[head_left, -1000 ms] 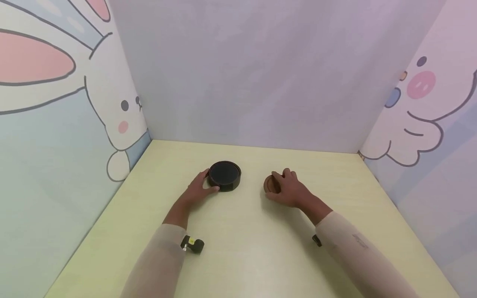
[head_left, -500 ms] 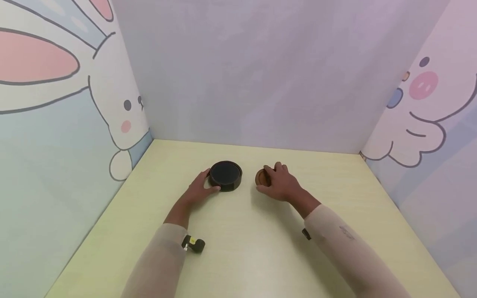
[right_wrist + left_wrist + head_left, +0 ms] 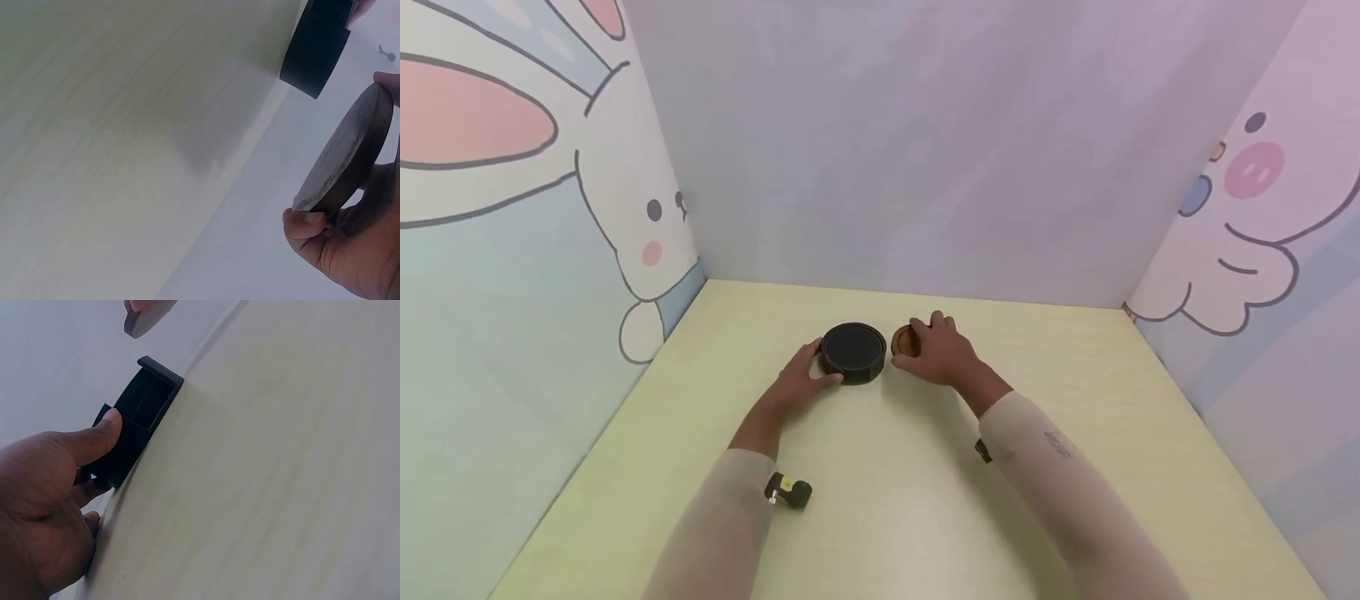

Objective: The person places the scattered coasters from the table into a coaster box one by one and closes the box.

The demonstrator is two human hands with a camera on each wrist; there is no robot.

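A round black coaster holder point(image 3: 861, 377) stands on the table, with a dark disc point(image 3: 852, 346) showing on top. The left wrist view shows thin dark layers stacked inside its side opening point(image 3: 145, 400). My left hand point(image 3: 793, 383) grips the holder from its left side, thumb on the near wall and fingers behind. Just right of the holder, my right hand point(image 3: 943, 350) pinches a round brown coaster point(image 3: 904, 342) by its rim. In the right wrist view the coaster point(image 3: 347, 153) is tilted, lifted off the table and apart from the holder point(image 3: 315, 53).
The pale yellow table point(image 3: 880, 500) is bounded by a grey back wall point(image 3: 887, 167). Side walls carry cartoon prints, a rabbit point(image 3: 632, 183) at left and a white animal point(image 3: 1255, 217) at right. A small black wrist device point(image 3: 790, 490) hangs at the left sleeve.
My right hand has carried the brown coaster leftward and slightly away from me, close to the holder. The left hand and the holder have stayed in place.
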